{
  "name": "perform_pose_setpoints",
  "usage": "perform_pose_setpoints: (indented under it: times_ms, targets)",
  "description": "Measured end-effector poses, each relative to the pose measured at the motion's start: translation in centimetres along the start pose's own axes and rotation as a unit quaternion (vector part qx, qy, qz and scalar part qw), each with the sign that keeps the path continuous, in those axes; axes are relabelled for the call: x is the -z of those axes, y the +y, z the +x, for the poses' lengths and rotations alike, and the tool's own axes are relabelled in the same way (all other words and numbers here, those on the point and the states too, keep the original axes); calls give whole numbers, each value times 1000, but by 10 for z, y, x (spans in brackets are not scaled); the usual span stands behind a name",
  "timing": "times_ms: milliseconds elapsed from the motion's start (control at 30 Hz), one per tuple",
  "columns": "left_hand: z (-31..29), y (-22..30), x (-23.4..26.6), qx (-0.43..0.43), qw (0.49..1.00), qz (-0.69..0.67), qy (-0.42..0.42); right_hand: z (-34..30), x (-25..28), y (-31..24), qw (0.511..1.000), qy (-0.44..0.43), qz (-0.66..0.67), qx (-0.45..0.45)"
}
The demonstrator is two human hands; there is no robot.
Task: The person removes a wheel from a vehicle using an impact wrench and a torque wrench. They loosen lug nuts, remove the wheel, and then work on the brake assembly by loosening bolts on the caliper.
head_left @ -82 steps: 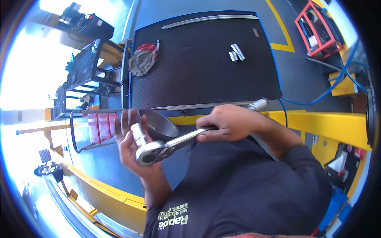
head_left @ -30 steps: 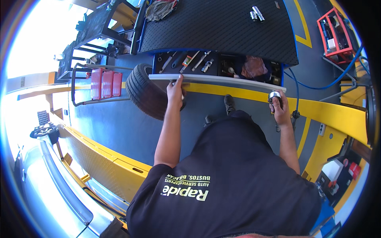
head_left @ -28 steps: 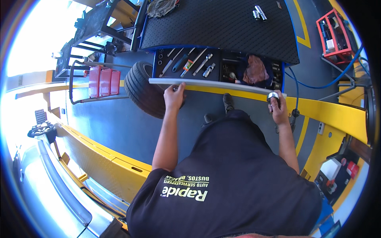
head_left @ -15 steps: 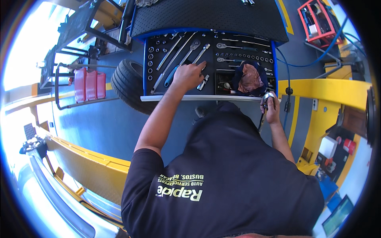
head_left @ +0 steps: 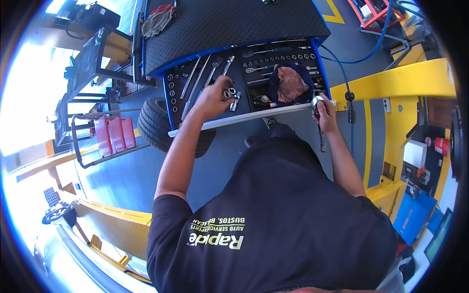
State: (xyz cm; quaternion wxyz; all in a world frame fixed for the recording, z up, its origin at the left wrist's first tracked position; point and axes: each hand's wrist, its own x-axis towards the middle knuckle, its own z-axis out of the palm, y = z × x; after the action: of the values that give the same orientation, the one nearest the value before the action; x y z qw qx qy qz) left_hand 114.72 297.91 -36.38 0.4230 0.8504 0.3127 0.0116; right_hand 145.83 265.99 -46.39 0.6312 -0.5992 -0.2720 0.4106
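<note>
My left hand (head_left: 213,99) is over the left half of an open tool drawer (head_left: 215,125), its fingers closed on a shiny socket (head_left: 229,92). A short chrome universal-joint piece (head_left: 235,101) lies in the drawer beside my fingertips. Long bars and a ratchet (head_left: 213,68) rest side by side just beyond this hand. At the drawer's front right corner, my right hand (head_left: 325,113) is wrapped round a chrome-headed ratchet wrench (head_left: 317,101). Its handle hangs down below the fingers. My palm hides part of the tool.
A brownish cloth in a dark wrap (head_left: 292,84) sits in the drawer's right half, near rows of sockets (head_left: 281,60). A black perforated top (head_left: 234,24) overhangs the drawer. Left of it lies a tyre (head_left: 155,128). A yellow lift arm (head_left: 391,80) stands at right.
My left hand has drawn back slightly and now holds a socket between its fingers. The view has turned, and the drawer appears tilted and shifted left. My right hand keeps the ratchet wrench.
</note>
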Motion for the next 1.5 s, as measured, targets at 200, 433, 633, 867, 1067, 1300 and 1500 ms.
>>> perform_pose_setpoints:
  times_ms: [200,433,633,867,1067,1300,1500]
  targets:
    - [11,42,31,-12,926,-327,186,72,-37,-62,995,-51,80,5]
    - [-13,130,69,-157,970,-62,177,152,-136,-181,878,-469,97,-17]
    - [-45,169,90,-126,961,13,245,186,-215,-227,743,-648,122,-116]
    - [-141,192,96,12,952,87,294,173,-306,-228,512,-816,147,-224]
    - [-201,230,31,151,797,328,483,112,-373,-222,407,-885,109,-197]
    - [-285,266,-14,138,797,112,577,10,-417,-225,219,-947,122,-201]
    - [-368,292,-56,225,813,-1,537,-76,-435,-231,167,-978,-3,-129]
